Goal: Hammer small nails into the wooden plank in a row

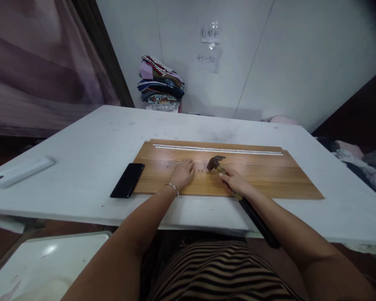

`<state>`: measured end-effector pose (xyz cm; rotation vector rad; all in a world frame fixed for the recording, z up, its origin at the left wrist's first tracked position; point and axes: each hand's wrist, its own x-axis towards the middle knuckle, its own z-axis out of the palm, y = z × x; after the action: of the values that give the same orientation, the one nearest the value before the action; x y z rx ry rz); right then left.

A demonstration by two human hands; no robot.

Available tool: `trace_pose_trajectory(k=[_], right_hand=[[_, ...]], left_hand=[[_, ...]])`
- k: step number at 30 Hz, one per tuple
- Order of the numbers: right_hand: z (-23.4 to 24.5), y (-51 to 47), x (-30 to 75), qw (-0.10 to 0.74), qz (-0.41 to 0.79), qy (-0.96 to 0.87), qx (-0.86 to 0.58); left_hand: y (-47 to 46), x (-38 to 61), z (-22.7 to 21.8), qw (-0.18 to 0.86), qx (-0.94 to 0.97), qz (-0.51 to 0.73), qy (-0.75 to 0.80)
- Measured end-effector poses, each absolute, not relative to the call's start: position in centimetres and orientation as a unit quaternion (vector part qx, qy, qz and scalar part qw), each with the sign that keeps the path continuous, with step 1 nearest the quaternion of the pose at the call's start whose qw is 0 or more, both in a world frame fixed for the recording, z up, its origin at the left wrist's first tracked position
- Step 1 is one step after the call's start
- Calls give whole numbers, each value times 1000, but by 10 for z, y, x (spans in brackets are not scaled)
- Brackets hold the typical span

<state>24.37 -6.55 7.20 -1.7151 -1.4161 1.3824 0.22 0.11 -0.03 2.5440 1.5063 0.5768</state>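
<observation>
A wooden board lies flat on the white table. My right hand is wrapped around the handle of a claw hammer, gripping it high up, close to the head. The rusty hammer head is low over the board, near its middle; whether it touches the wood I cannot tell. My left hand, with a bracelet at the wrist, rests on the board with its fingers stretched forward. Beside those fingers lie several loose nails. A short row of small nail heads or marks shows between my hands.
Two white measuring strips run along the board's far side. A black phone lies at its left edge. Further left on the table is a white plastic handle-like object. Folded clothes are stacked by the wall; a white stool stands below left.
</observation>
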Motion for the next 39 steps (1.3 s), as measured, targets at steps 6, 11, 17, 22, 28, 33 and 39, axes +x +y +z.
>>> trace_pose_trajectory(k=[6, 11, 17, 22, 28, 33, 39], right_hand=[[68, -67, 243, 256, 522, -525, -621], [74, -66, 243, 256, 512, -523, -631], [76, -66, 244, 266, 507, -522, -633], [67, -66, 245, 263, 528, -519, -619], [65, -66, 246, 265, 528, -520, -617], [70, -65, 247, 278, 502, -527, -627], [66, -67, 247, 269, 521, -523, -618]], left_hand=[[3, 1, -7, 62, 838, 198, 504], [5, 0, -10, 62, 837, 188, 511], [5, -1, -10, 68, 837, 194, 507], [6, -1, -11, 68, 840, 202, 500], [5, 0, -11, 68, 838, 194, 506], [4, 0, -9, 65, 839, 201, 502], [5, 1, -8, 61, 839, 195, 505]])
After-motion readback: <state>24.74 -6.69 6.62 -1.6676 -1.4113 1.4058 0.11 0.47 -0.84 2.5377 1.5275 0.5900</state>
